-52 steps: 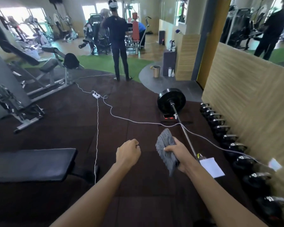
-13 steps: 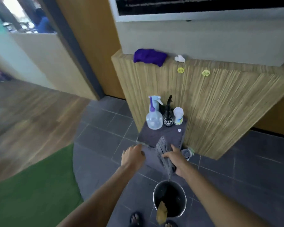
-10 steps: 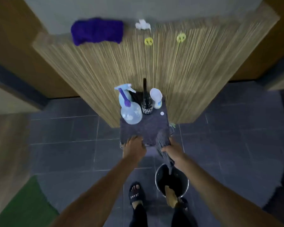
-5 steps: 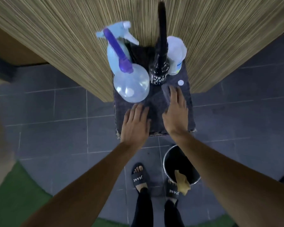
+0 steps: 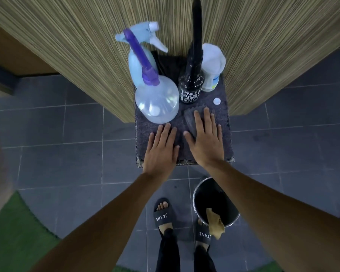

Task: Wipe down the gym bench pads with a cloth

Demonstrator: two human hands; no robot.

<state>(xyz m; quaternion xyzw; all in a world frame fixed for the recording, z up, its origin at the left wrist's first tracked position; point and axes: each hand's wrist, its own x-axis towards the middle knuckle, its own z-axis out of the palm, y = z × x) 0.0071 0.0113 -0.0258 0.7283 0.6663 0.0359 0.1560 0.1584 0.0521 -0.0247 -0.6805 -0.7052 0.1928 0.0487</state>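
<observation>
Right hand [image 5: 204, 140] presses one cloth [image 5: 189, 119] flat beside three bottles [image 5: 190, 89].

A small grey fuzzy stand [image 5: 142, 142] sits against a stripy wooden wall [image 5: 77, 46]. On its far left is a big see-through spray bottle [image 5: 157, 104] with a purple and blue top. Just right of it is a tall black bottle [image 5: 191, 86] with white letters. A white tub [image 5: 212, 69] is behind that, on the right. A little white cap [image 5: 217, 101] lies near the black bottle. On the grey tile floor [image 5: 67, 154] near me is a shiny bucket [image 5: 204, 193] with a brown rag [image 5: 214, 223] hanging over its rim. My black slippers [image 5: 163, 214] say JEANE. A green mat [image 5: 14, 232] is at the near left.
</observation>
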